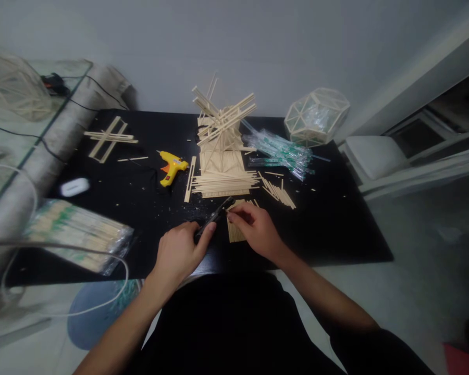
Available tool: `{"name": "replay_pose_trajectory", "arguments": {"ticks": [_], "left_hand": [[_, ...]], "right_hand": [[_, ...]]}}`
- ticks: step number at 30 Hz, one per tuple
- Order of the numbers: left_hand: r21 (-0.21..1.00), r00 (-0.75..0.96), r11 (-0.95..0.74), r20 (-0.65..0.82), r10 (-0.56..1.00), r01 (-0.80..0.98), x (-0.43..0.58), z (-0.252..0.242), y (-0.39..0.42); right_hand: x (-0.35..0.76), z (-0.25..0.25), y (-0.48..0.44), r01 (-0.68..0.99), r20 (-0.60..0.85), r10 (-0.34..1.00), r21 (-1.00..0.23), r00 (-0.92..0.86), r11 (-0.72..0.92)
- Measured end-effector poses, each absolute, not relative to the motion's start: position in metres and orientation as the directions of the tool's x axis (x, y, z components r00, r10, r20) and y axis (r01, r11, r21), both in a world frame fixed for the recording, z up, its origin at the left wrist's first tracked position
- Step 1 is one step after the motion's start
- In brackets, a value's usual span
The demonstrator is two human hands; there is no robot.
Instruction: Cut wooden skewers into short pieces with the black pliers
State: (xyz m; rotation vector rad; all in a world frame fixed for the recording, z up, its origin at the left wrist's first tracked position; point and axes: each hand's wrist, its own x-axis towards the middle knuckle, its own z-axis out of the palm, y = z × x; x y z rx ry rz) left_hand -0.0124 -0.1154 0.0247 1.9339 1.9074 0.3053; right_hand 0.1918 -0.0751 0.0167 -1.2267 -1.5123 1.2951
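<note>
My left hand (182, 250) is wrapped round a slim black hand tool (218, 211), whose tip points away to the right. Its exact kind is hard to make out. Close to that tip, my right hand (256, 226) is closed in a pinch, and whatever lies between the fingertips is too small to name. Under the right hand is a flat panel of wooden sticks (235, 233), partly covered by the fingers. Just beyond both hands, loose wooden sticks (224, 182) lie across the base of a wooden stick model (221, 159).
A yellow glue gun (172, 167) lies left of the model on the black table (320, 229). Crossed sticks (109, 138) and a bagged stick pack (80, 234) are farther left. Plastic wrappers (281, 151), short sticks (277, 191) and a faceted stick frame (316, 117) are on the right.
</note>
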Motion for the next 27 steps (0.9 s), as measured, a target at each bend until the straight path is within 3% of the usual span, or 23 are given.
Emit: {"name": "replay_pose_trajectory", "arguments": {"ticks": [6,10,15,22,27], "left_hand": [[0.587,0.072,0.110,-0.278,0.958,0.802,-0.024,0.022,-0.109],[0.691,0.114,0.137,-0.304,0.946,0.710,-0.033,0.020,-0.103],[0.755,0.081,0.208,-0.326,0.942,0.622,-0.039,0.020,-0.098],[0.810,0.106,0.440,-0.513,0.852,0.388,-0.039,0.024,-0.094],[0.836,0.143,0.292,-0.396,0.907,0.465,-0.039,0.025,-0.098]], "right_hand": [[0.193,0.025,-0.076,0.088,-0.127,0.950,-0.990,-0.284,-0.106],[0.193,0.027,-0.076,0.032,-0.159,0.934,-0.987,-0.320,-0.157],[0.193,0.023,-0.075,-0.024,-0.184,0.923,-0.979,-0.337,-0.203],[0.194,0.021,-0.075,-0.065,-0.189,0.917,-0.972,-0.352,-0.225],[0.195,0.022,-0.076,-0.080,-0.196,0.923,-0.969,-0.332,-0.234]]}}
